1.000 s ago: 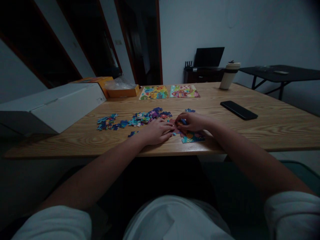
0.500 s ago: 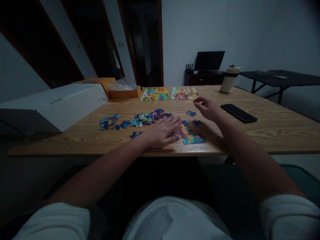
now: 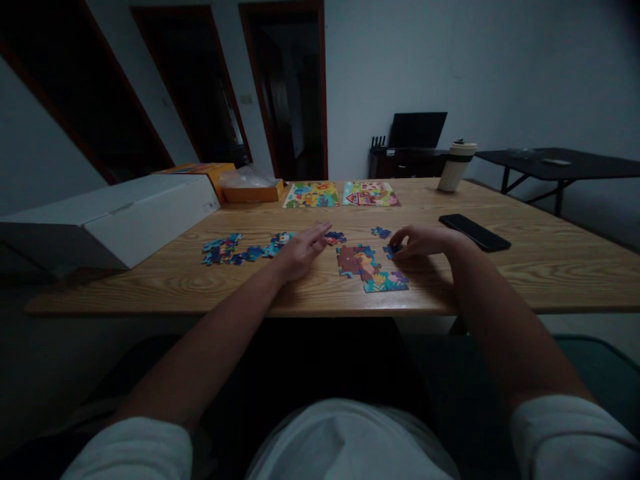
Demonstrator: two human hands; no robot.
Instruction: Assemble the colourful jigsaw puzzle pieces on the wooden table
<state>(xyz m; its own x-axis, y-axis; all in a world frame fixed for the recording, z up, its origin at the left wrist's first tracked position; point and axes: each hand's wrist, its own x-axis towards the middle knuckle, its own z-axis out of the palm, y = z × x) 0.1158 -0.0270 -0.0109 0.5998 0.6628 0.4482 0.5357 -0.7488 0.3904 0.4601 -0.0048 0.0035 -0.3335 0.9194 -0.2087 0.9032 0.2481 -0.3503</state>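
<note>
A partly joined puzzle section [image 3: 357, 261], brown, orange and teal, lies near the table's front edge. My right hand [image 3: 415, 241] is beside its upper right, fingertips closed on a dark blue puzzle piece [image 3: 389, 251] on the wood. Another blue piece [image 3: 381, 232] lies just beyond. My left hand [image 3: 301, 252] rests over the right part of the loose piece pile with its fingers stretched out, hiding some pieces. Loose pieces [image 3: 223, 249] spread to its left, and a small dark cluster with red [image 3: 335, 238] lies right of its fingertips.
Two colourful picture sheets [image 3: 313, 195] lie at the table's back. A white box [image 3: 160, 217] and an orange tray [image 3: 253, 193] with clear plastic stand left. A black phone [image 3: 475, 232] and a lidded cup [image 3: 456, 167] are on the right.
My left hand has moved left off the joined section onto the loose pile. My right hand has come down and closed on the blue piece. The view has shifted slightly.
</note>
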